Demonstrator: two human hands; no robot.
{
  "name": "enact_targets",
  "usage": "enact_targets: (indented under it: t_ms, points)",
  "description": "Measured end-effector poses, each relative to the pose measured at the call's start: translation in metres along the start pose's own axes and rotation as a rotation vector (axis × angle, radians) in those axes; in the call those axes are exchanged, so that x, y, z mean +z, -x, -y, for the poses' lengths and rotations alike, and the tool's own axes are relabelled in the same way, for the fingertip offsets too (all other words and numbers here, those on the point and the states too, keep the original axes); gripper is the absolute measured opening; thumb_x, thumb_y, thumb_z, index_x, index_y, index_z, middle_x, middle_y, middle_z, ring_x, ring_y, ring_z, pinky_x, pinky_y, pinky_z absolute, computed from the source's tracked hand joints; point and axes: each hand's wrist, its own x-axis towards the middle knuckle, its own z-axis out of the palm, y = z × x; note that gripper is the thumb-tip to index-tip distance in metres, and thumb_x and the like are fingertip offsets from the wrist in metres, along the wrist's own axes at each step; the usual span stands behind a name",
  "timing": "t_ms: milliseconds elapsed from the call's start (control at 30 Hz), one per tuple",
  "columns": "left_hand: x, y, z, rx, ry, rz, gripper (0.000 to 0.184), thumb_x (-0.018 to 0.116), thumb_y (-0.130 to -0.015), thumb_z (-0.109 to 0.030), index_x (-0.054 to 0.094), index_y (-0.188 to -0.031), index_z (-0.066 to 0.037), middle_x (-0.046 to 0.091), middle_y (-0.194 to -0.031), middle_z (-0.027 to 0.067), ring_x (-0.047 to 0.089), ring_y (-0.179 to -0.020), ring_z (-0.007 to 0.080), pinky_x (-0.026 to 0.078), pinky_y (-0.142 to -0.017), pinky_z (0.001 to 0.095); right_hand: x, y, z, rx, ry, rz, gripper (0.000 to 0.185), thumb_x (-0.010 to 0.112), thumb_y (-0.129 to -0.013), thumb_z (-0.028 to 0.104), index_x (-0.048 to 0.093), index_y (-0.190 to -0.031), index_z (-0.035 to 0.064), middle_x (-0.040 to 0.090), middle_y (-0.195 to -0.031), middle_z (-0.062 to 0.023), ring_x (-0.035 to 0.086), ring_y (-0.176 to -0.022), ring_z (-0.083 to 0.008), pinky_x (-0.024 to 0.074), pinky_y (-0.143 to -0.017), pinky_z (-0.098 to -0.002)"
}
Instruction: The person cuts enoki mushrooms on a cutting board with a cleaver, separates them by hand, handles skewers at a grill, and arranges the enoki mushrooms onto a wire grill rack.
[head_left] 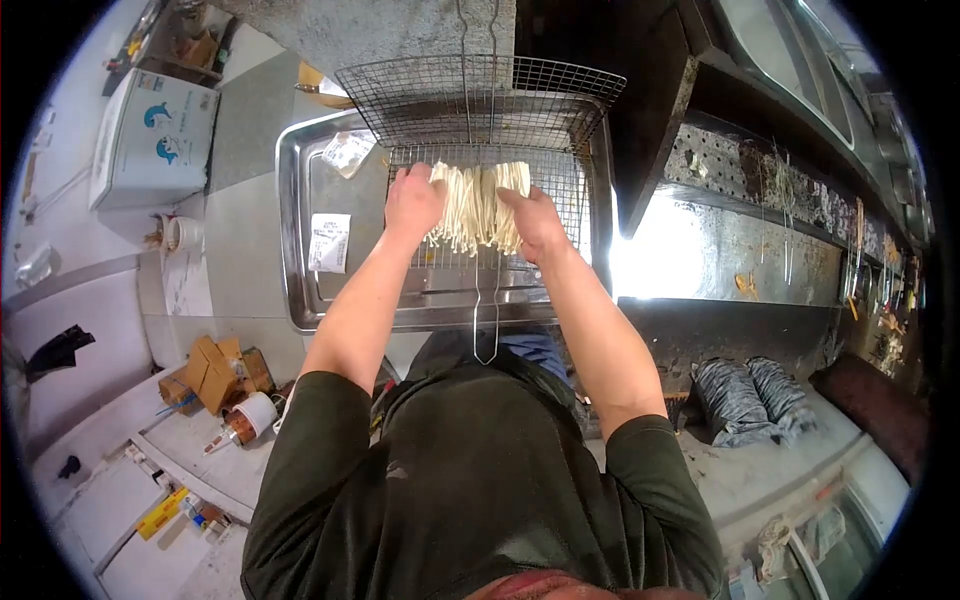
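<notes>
A row of pale enoki mushrooms (470,208) lies across the lower half of a hinged wire grill basket (571,195), their small caps toward my body. My left hand (413,203) is closed on the left end of the row. At the right end, my right hand (537,220) grips the mushrooms between thumb and fingers; some of its fingertips are hidden. The basket's upper half (425,98) stands raised on the far side. A wire handle (485,340) reaches toward my body.
The basket rests in a stainless steel tray (302,260) holding paper slips (330,242). To the right stands a long metal grill (720,250) with a dark hood edge. A white box (155,140) is at the left, cardboard (215,372) at the lower left.
</notes>
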Motion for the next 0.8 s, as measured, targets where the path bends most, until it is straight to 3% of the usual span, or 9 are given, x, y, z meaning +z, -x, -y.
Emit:
enact_targets:
  t_ms: [133, 233, 333, 500, 600, 700, 800]
  points:
    - [0.0, 0.002, -0.001, 0.183, -0.002, -0.161, 0.038, 0.062, -0.082, -0.028, 0.06, -0.113, -0.006, 0.054, -0.119, 0.0174, 0.052, -0.111, 0.0357, 0.043, -0.094, 0.0462, -0.011, -0.001, -0.001, 0.009, -0.139, 0.047, 0.082, 0.061, -0.088, 0.014, 0.007, -0.144, -0.009, 0.045, -0.13, -0.0274, 0.06, -0.105, -0.0292, 0.056, -0.081, -0.0353]
    - [-0.009, 0.011, -0.02, 0.561, -0.122, -0.135, 0.033, 0.062, -0.085, -0.024, 0.06, -0.115, -0.01, 0.053, -0.125, 0.0126, 0.047, -0.12, 0.0303, 0.04, -0.098, 0.0446, -0.013, 0.004, 0.0, -0.009, -0.173, -0.012, 0.082, 0.062, -0.088, 0.013, 0.006, -0.144, -0.0089, 0.049, -0.126, -0.0253, 0.062, -0.101, -0.0294, 0.057, -0.077, -0.0362]
    - [0.019, 0.006, 0.002, 0.556, -0.146, 0.003, 0.034, 0.057, -0.087, -0.024, 0.059, -0.117, -0.008, 0.052, -0.128, 0.0104, 0.041, -0.126, 0.0289, 0.033, -0.104, 0.0457, -0.011, 0.003, -0.001, 0.01, -0.243, -0.023, 0.032, 0.052, -0.092, 0.007, 0.044, -0.12, -0.007, 0.062, -0.104, -0.0165, 0.065, -0.088, -0.0251, 0.0575, -0.071, -0.037]
    - [0.012, 0.016, -0.011, 0.575, -0.073, -0.142, 0.03, 0.055, -0.087, -0.021, 0.058, -0.113, -0.005, 0.047, -0.132, 0.0112, 0.039, -0.127, 0.0294, 0.031, -0.106, 0.0457, -0.033, -0.01, -0.012, 0.033, -0.294, 0.073, 0.034, 0.052, -0.093, 0.009, 0.044, -0.122, -0.0077, 0.062, -0.103, -0.0164, 0.065, -0.088, -0.0249, 0.0577, -0.071, -0.0365]
    - [0.008, 0.02, -0.015, 0.682, -0.191, -0.146, 0.032, 0.059, -0.086, -0.018, 0.057, -0.115, -0.005, 0.05, -0.129, 0.0134, 0.045, -0.122, 0.0312, 0.038, -0.101, 0.0424, -0.037, -0.012, -0.019, 0.024, -0.343, 0.09, 0.034, 0.052, -0.093, 0.01, 0.045, -0.122, -0.0078, 0.062, -0.101, -0.0163, 0.066, -0.086, -0.0242, 0.0574, -0.07, -0.035]
    - [0.017, 0.025, -0.031, 0.61, 0.264, -0.015, 0.035, 0.059, -0.087, -0.018, 0.058, -0.118, -0.003, 0.057, -0.122, 0.0155, 0.053, -0.113, 0.0321, 0.043, -0.097, 0.0391, -0.04, -0.012, -0.017, -0.003, -0.362, 0.142, 0.034, 0.052, -0.093, 0.012, 0.045, -0.121, -0.0074, 0.062, -0.1, -0.0154, 0.065, -0.085, -0.0233, 0.0569, -0.068, -0.0332]
    - [0.003, 0.039, -0.072, 0.188, 0.491, 0.302, 0.037, 0.059, -0.089, -0.019, 0.057, -0.12, 0.0, 0.063, -0.112, 0.0161, 0.061, -0.101, 0.0318, 0.047, -0.091, 0.0371, -0.041, -0.014, -0.022, -0.004, -0.386, 0.181, 0.035, 0.053, -0.093, 0.014, 0.045, -0.121, -0.006, 0.062, -0.1, -0.0133, 0.065, -0.085, -0.0224, 0.0562, -0.067, -0.0329]
